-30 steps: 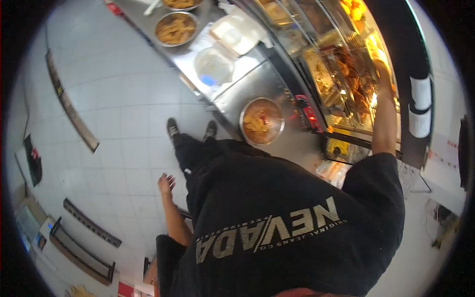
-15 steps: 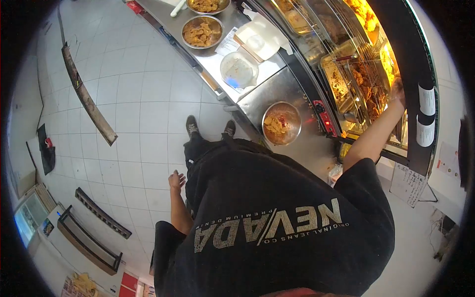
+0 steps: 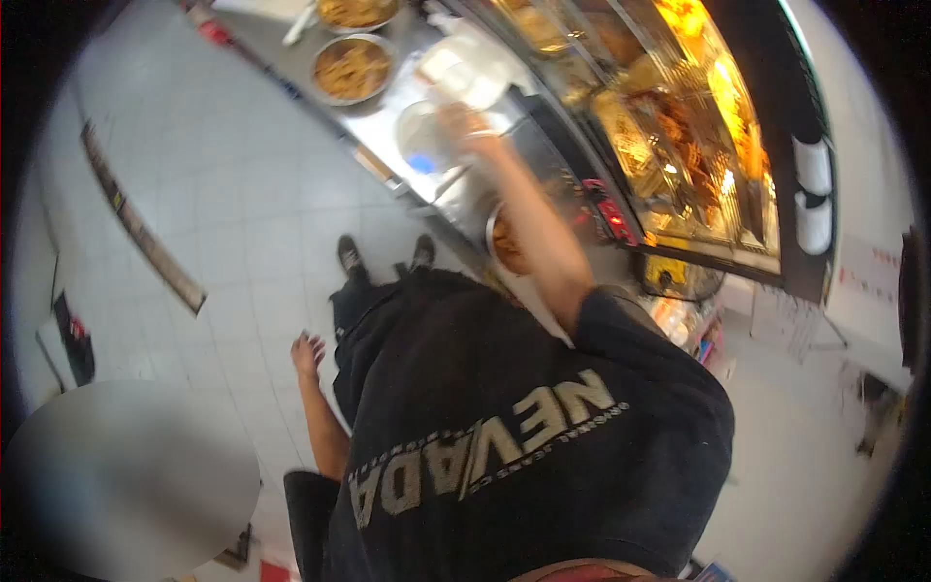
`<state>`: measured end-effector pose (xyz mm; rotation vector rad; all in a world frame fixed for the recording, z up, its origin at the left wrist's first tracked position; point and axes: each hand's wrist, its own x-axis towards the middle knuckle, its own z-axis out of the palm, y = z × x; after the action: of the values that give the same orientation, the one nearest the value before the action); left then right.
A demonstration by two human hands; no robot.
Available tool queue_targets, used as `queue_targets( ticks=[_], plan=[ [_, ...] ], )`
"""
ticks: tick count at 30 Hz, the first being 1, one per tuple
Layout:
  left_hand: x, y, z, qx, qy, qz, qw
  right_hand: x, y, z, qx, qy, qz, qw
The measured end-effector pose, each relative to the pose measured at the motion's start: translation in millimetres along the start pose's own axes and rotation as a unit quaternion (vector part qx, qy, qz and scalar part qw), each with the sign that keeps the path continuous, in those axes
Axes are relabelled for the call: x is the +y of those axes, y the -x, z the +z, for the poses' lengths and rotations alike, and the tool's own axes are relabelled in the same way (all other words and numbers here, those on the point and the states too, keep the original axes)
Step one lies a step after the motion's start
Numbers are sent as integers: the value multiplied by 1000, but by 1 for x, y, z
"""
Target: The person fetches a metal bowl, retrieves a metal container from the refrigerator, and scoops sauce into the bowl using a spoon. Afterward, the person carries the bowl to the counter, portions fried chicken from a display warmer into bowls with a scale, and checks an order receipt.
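My left hand [image 3: 308, 353] hangs over the tiled floor at my side, with its fingers apart and nothing in it. My right hand [image 3: 464, 122] is over the steel counter, beside a round whitish dish [image 3: 415, 134] and a pale open container [image 3: 464, 70]. Motion blurs its fingers, so what they hold, if anything, is unclear. Under my right forearm lies a metal bowl of food [image 3: 506, 242], partly hidden. Two more bowls with brown food pieces, one [image 3: 352, 70] nearer and one [image 3: 355, 10] farther, stand farther along the counter.
A lit glass display case [image 3: 679, 136] with trays of food stands along the right of the counter. A red control panel [image 3: 609, 211] is on its near edge. A large blurred grey round shape [image 3: 136, 475] covers the lower left.
My right hand has come out of the lit case and moved left to the whitish dish and container. My left hand still hangs open. The view has shifted, and the grey shape has appeared.
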<state>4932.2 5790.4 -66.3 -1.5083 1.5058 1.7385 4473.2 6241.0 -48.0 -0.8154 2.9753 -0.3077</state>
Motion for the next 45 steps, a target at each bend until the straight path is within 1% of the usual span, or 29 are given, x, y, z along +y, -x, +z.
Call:
queue_targets(
  ticks=[1, 2, 3, 4, 6, 7, 8, 9, 10, 11, 12, 13, 15, 16, 17, 18, 20, 24, 29, 30, 32, 33, 34, 35, 36, 38, 40, 42, 45],
  plan=[
    [-3, 0, -2, 6, -17, -6, 1000, -81, 1, -66, -138, -10, 87, 987],
    [-8, -1, -3, 3, -15, -3, 1000, -78, -8, -34, -138, -59, 120, 981],
    [-12, -1, -6, 5, -12, 0, 1000, -127, 0, -108, -137, -68, 194, 969],
    [-15, 1, -10, 1, -27, -1, 1000, -136, 15, -128, -68, -81, 212, 972],
    [-21, 10, -14, 13, -28, -4, 1000, -135, 41, -206, -41, -105, 271, 956],
    [-29, 8, -13, 28, -11, -5, 1000, -83, 66, -200, 101, -106, 203, 968],
    [-35, 6, -10, 29, -18, -13, 999, -77, 93, -254, 174, 131, 196, 956],
    [-41, 8, -13, 36, -27, -23, 999, -70, 117, -304, 272, 186, 224, 917],
    [-47, 11, -15, 42, -36, -33, 998, -82, 130, -369, 204, 350, 266, 875],
    [-55, 5, -13, 37, -49, -39, 997, -34, 149, -381, 379, 329, 234, 833],
    [-67, -10, -15, 17, -74, -32, 997, 4, 160, -402, 412, 340, 252, 807],
    [-88, -32, -23, -22, -116, -11, 993, 33, 171, -427, 394, 354, 297, 795],
    [-117, -70, -37, -84, -164, 51, 982, 95, 180, -459, 253, 343, 423, 799],
    [-98, -62, -25, -47, -167, 39, 984, 122, 182, -470, 181, 328, 463, 803],
    [-68, -42, -7, -11, -168, 26, 985, 144, 181, -478, 132, 310, 482, 809],
    [-63, -33, -2, -13, -85, 61, 994, 162, 175, -482, 97, 290, 491, 816],
    [-48, -55, -5, -51, -156, 52, 985, 190, 169, -488, 51, 264, 509, 818],
    [12, 10, 25, 46, -15, 111, 993, 206, 155, -499, 83, 224, 520, 820],
    [-19, 23, 31, 93, 105, 71, 988, 206, 149, -499, 181, 131, 525, 822],
    [-4, 31, 46, 93, 43, 83, 991, 208, 149, -498, 205, 104, 522, 821],
    [31, 16, 97, 28, -20, 214, 976, 207, 149, -498, 261, 42, 513, 817],
    [65, -1, 131, -5, -157, 317, 935, 207, 147, -496, 286, 8, 502, 816],
    [126, 50, 169, -79, -117, 310, 940, 209, 145, -496, 314, -33, 493, 810],
    [145, 32, 210, -121, -96, 388, 909, 210, 151, -496, 343, -73, 489, 799],
    [176, 27, 249, -89, -147, 349, 921, 212, 150, -497, 370, -112, 475, 791],
    [217, 37, 303, -30, -279, 491, 824, 217, 154, -496, 420, -194, 451, 764],
    [230, 9, 348, -17, -351, 522, 777, 219, 158, -497, 460, -269, 422, 733],
    [242, 9, 365, -94, -441, 417, 789, 221, 161, -497, 490, -344, 394, 697],
    [241, 21, 373, -121, -419, 430, 791, 225, 179, -500, 522, -441, 353, 639]
  ],
)
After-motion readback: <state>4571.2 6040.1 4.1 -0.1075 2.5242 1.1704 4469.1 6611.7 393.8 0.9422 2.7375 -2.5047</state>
